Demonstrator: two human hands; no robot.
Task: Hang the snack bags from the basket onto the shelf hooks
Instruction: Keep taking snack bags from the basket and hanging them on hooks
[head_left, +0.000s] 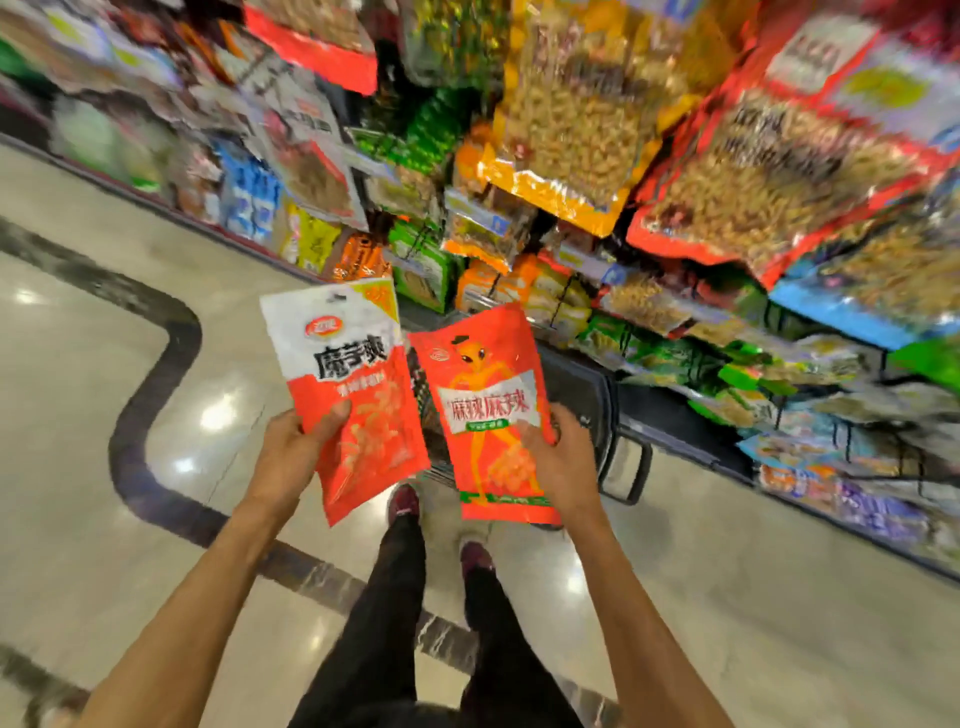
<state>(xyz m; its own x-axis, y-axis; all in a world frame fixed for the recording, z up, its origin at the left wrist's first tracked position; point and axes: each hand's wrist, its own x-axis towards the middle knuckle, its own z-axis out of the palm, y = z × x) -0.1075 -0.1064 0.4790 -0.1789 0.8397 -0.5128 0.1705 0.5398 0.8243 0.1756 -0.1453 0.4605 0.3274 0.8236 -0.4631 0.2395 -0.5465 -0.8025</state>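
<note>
Two red snack bags (483, 410), Chinese lettering, both gripped.

- Glossy beige stone floor (93, 322) fills nine o'clock, showing bright ceiling-light reflections.
- A curved dark marble inlay band (156, 374) runs across it from ten toward six o'clock.
- Crowded, blurred store shelving (779, 364) spans twelve to three o'clock.

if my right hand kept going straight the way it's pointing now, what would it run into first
Probably the dark basket just beyond the right hand and its orange bag, then the lower shelf packets; depth is unclear.
</note>
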